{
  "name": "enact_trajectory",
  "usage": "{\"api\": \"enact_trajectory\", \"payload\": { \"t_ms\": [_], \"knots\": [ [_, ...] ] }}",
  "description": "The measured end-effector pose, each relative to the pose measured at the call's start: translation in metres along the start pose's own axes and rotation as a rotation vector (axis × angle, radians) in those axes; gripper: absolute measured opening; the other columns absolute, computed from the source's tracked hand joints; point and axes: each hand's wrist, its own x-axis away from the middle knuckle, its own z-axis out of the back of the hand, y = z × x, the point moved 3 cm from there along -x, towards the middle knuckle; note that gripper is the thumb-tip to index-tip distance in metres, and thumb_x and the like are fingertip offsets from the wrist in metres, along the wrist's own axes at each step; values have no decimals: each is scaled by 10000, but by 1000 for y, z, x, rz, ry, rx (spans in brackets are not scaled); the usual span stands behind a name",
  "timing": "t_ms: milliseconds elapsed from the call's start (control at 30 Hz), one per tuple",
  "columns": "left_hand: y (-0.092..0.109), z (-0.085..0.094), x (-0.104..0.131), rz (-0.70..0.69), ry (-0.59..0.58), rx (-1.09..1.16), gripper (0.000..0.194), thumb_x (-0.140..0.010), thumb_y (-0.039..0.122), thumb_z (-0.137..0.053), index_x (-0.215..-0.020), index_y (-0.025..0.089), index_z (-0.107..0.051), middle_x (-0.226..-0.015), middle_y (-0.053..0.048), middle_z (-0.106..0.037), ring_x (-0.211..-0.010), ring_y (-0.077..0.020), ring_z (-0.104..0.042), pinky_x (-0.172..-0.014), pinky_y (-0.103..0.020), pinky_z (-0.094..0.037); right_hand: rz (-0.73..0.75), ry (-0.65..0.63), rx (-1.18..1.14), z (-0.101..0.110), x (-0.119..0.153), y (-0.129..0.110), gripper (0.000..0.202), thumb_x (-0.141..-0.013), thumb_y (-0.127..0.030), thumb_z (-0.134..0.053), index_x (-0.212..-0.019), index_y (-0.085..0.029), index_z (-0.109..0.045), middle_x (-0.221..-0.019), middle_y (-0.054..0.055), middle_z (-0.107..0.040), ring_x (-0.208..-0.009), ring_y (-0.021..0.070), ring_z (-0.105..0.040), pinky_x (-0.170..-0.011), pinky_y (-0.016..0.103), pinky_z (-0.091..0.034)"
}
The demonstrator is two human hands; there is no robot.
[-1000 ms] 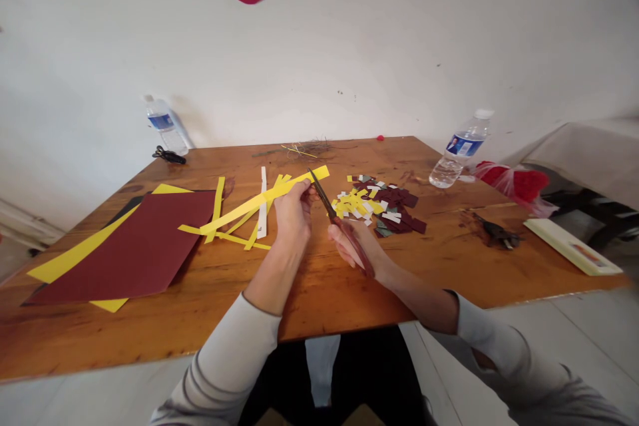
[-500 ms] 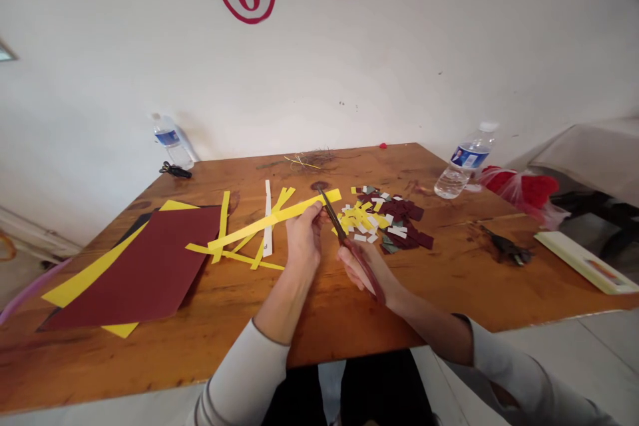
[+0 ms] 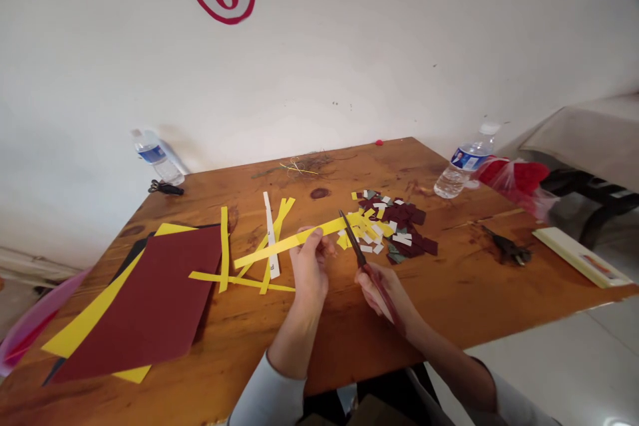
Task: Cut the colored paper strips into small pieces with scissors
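Observation:
Between the thumb and fingers of my left hand (image 3: pixel 310 266) is a yellow paper strip (image 3: pixel 279 244), held above the table and pointing right. My right hand (image 3: pixel 382 289) is closed around the reddish handles of a pair of scissors (image 3: pixel 355 243). The dark blades cross the strip near its right end. Just beyond them lies a pile of small cut paper pieces (image 3: pixel 394 223) in yellow, white, grey-green and maroon. More yellow strips (image 3: pixel 224 246) and a white strip (image 3: pixel 270 233) lie to the left of my left hand.
Maroon sheets (image 3: pixel 150 306) over yellow ones cover the table's left side. A water bottle (image 3: pixel 157 160) and black clippers (image 3: pixel 166 188) stand back left. Another bottle (image 3: pixel 462 163), a dark tool (image 3: pixel 506 246) and a pale box (image 3: pixel 579 258) are at right. Thin wires (image 3: pixel 299 166) lie at the back.
Both hands, with the strip and scissors, have moved slightly right and down in view, bringing the strip's end over the paper pile. The camera view has also shifted a little.

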Motion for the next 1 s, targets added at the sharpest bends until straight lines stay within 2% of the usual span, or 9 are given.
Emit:
{"api": "enact_trajectory", "payload": {
  "t_ms": [233, 400, 500, 567, 633, 733, 833, 1000],
  "knots": [
    [6, 2, 0, 46, 27, -17, 313, -582, 275, -815, -642, 200, -517, -494, 51, -547, -407, -84, -477, -409, -209, -368, -11, 76, 74, 0, 1, 6, 503, -761, -686, -722, -693, -252, -475, -488, -90, -328, -406, 96, -290, -373, 257, -212],
    [3, 3, -3, 90, 29, 0, 290, -547, 268, -825, -636, 175, -565, -508, 23, -588, -431, -96, -524, -435, -217, -413, -11, 131, 96, -1, 0, 11, 452, -750, -619, -729, -688, -252, -473, -527, -78, -353, -440, 102, -314, -399, 259, -238],
    [1, 4, -6, 121, 20, 31, 283, -551, 262, -833, -634, 160, -583, -525, 10, -598, -463, -101, -559, -466, -219, -452, 5, 173, 88, 0, 3, 7, 442, -766, -605, -698, -673, -261, -438, -521, -77, -340, -445, 108, -319, -411, 263, -236],
    [1, 5, -7, 101, 10, 60, 282, -590, 262, -834, -657, 165, -578, -549, 12, -607, -499, -105, -586, -506, -223, -487, 23, 167, 92, 0, 7, -2, 429, -784, -615, -662, -675, -262, -445, -518, -74, -332, -454, 117, -327, -422, 268, -241],
    [4, 5, -8, 67, 13, 85, 283, -631, 266, -837, -696, 172, -577, -579, 16, -618, -538, -109, -613, -554, -230, -519, 39, 108, 118, 0, 12, -11, 395, -777, -608, -641, -692, -256, -483, -527, -65, -356, -470, 126, -346, -437, 274, -265],
    [9, 4, -8, 29, 48, 118, 282, -650, 270, -841, -753, 176, -597, -632, 18, -641, -583, -118, -650, -577, -235, -530, 62, 90, 204, 1, 21, -21, 320, -736, -545, -636, -747, -231, -576, -576, -34, -468, -509, 140, -415, -488, 285, -332],
    [12, 2, -6, -4, 79, 139, 297, -615, 263, -854, -757, 176, -608, -684, 19, -654, -610, -128, -674, -537, -224, -498, 60, 83, 245, -2, 26, -22, 305, -682, -488, -644, -819, -216, -629, -638, -6, -558, -562, 158, -472, -541, 301, -385],
    [12, 1, 0, -67, 71, 111, 308, -567, 249, -874, -728, 172, -624, -669, 27, -645, -593, -118, -654, -490, -204, -449, 59, 73, 223, -16, 27, -19, 251, -691, -435, -638, -812, -217, -608, -658, -19, -536, -571, 136, -431, -553, 281, -366]
  ]
}}
